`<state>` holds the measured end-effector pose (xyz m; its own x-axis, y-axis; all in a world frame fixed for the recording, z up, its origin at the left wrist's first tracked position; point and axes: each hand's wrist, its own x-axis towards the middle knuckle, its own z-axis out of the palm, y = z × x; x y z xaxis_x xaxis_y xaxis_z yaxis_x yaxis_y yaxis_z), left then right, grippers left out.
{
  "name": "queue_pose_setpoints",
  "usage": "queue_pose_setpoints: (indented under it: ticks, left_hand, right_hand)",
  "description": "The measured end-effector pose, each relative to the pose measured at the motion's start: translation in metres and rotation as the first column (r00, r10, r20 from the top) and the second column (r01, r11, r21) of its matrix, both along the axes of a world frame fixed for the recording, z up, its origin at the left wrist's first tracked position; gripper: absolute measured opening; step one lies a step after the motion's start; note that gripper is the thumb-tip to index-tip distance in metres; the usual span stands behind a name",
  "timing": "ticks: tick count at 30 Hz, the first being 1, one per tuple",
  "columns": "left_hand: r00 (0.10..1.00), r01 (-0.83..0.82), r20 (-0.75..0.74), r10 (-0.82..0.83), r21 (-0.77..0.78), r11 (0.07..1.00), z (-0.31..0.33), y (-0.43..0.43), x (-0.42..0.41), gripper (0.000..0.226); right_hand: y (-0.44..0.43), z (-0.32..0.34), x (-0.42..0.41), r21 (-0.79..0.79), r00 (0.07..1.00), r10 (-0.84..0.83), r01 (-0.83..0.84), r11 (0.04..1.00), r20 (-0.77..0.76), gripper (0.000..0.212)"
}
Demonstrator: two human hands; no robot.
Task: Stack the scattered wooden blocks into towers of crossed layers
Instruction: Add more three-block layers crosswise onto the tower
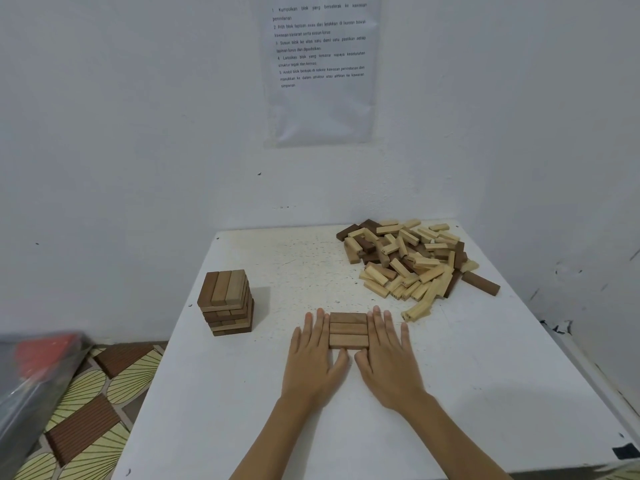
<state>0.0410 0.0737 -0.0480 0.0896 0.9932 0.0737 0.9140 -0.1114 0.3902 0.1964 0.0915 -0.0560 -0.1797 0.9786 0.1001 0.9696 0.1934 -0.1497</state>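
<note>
Item 1: base layer [348,330], 3 blocks side by side, mid tabletop [346,427]. My left hand [313,358] & right hand [388,355] lie flat vs its ends; grip apart, clamping nothing.
Item 2: tower [227,301], left.
Item 3: loose pile [412,261], far right.
Step, I'd judge: squaring 2nd tower's base. Next: fetch 3 blocks, lay crosswise.

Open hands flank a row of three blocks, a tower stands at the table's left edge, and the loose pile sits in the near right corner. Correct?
One slip: the head view shows the loose pile in the far right corner. The left hand and right hand flank the row of blocks, and the tower is at the table's left edge.
</note>
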Motion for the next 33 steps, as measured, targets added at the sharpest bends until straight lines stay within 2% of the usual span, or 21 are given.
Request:
queue_pose_setpoints:
  ticks: [6,11,16,22,24,26,28,30,33]
  left_hand:
    - [0.998,-0.009,-0.060,0.009,-0.004,1.000,-0.004,0.001,0.002,0.083]
    - [0.999,-0.007,-0.042,0.007,-0.003,1.000,-0.002,0.001,0.002,0.084]
    - [0.999,-0.026,-0.037,0.025,-0.015,1.000,-0.003,-0.001,0.002,0.082]
    - [0.998,-0.019,-0.063,0.017,-0.019,1.000,-0.002,0.000,0.003,0.084]
    - [0.998,-0.017,-0.065,0.016,-0.017,1.000,-0.002,0.000,0.004,0.084]
    - [0.998,-0.019,-0.053,0.018,-0.015,1.000,-0.001,-0.001,0.004,0.085]
    - [0.999,-0.027,-0.028,0.027,-0.006,1.000,0.000,-0.002,0.004,0.083]
    - [0.999,-0.028,0.027,0.027,0.011,1.000,0.002,-0.004,0.002,0.082]
    - [0.977,0.020,0.210,-0.029,0.046,0.999,0.007,-0.009,-0.001,0.081]
  right_hand:
    - [0.000,0.004,-0.002,-0.024,1.000,-0.010,0.010,1.000,0.010,0.080]
    - [0.001,0.003,0.000,-0.021,1.000,-0.008,0.008,1.000,0.000,0.069]
    - [0.001,-0.001,0.001,0.025,0.998,0.036,-0.035,0.999,-0.046,0.075]
    - [0.000,-0.001,-0.001,0.003,1.000,0.013,-0.013,1.000,-0.028,0.067]
    - [0.000,0.000,-0.001,-0.022,0.999,0.019,-0.019,1.000,-0.040,0.072]
    - [0.001,-0.001,0.000,-0.011,0.999,0.036,-0.036,0.999,-0.036,0.068]
    - [0.001,0.000,0.000,-0.012,0.997,0.058,-0.059,0.998,-0.047,0.076]
    - [0.000,-0.001,0.003,0.000,0.990,0.073,-0.073,0.997,-0.120,0.083]
    - [-0.003,0.005,0.008,0.011,0.918,0.053,-0.053,0.999,-0.392,0.072]
